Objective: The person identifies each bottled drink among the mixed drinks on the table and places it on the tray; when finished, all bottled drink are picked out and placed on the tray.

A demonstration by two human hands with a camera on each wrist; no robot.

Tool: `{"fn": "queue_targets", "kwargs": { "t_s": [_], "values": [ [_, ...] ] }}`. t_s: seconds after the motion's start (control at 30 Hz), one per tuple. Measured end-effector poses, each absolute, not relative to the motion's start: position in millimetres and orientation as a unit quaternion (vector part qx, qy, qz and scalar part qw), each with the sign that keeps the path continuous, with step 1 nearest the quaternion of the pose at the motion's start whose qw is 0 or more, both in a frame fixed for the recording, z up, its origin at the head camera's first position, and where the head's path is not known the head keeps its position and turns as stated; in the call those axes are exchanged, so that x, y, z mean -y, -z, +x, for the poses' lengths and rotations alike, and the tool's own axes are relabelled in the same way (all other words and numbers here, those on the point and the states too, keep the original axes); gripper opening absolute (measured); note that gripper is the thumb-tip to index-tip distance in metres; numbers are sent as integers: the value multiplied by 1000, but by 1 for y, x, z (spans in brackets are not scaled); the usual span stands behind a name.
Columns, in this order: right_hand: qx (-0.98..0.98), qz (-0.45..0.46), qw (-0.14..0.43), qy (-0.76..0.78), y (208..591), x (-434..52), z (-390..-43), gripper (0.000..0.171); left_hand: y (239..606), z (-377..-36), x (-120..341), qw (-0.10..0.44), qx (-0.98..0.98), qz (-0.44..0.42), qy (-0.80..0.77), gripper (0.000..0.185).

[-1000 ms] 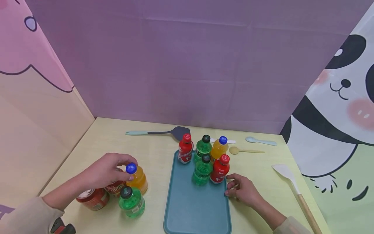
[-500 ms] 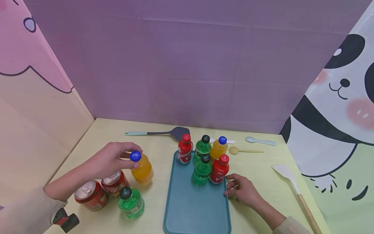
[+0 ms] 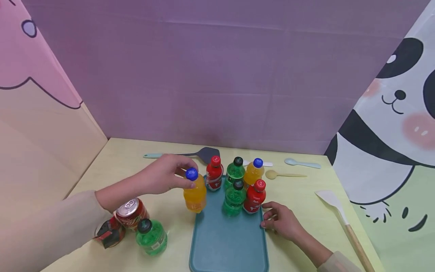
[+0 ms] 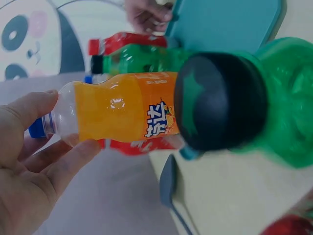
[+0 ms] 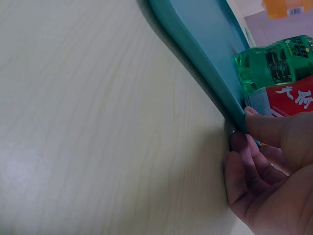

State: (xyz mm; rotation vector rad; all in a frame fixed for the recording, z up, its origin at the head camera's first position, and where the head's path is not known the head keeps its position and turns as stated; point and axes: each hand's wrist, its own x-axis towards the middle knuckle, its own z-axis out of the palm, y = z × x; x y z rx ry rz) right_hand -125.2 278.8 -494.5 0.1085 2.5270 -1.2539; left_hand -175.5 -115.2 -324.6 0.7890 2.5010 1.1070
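My left hand [image 3: 166, 174] grips an orange soda bottle [image 3: 195, 195] near its blue cap, holding it above the left edge of the blue-green tray [image 3: 228, 241]. In the left wrist view the thumb and fingers pinch the neck of this bottle [image 4: 122, 107]. Thumb and fingers of my right hand [image 3: 283, 221] pinch the tray's right rim, as the right wrist view also shows. At the tray's far end stand two red bottles, one of them a red bottle [image 3: 255, 199] beside that hand, two green bottles [image 3: 234, 200] and another orange bottle [image 3: 253, 173].
Left of the tray stand a green bottle [image 3: 151, 238] and two red soda cans, the nearer-to-tray can [image 3: 131, 213] partly behind my sleeve. A dark spatula [image 3: 205, 153] lies at the back, small spoons [image 3: 285, 175] at back right, and a wooden-handled spatula [image 3: 353, 234] at right.
My left hand has lifted the orange soda bottle from beside the cans and carried it right, to the tray's left edge. The right hand has stayed on the rim.
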Motion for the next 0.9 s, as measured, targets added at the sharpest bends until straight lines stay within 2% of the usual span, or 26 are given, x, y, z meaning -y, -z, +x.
{"fn": "queue_targets", "kwargs": {
  "t_s": [0.27, 0.4, 0.57, 0.9],
  "values": [
    [-884, 37, 157, 439, 494, -279, -126, 56, 342, -188, 74, 188, -864, 266, -385, 24],
    [-880, 39, 161, 444, 495, -279, -126, 54, 350, -192, 63, 188, -866, 266, -380, 26],
    [-878, 35, 164, 448, 496, -278, -125, 55, 358, -196, 57, 190, -878, 249, -362, 29],
    [-880, 41, 160, 445, 493, -277, -125, 55, 358, -202, 63, 249, -868, 251, -350, 33]
  ]
}}
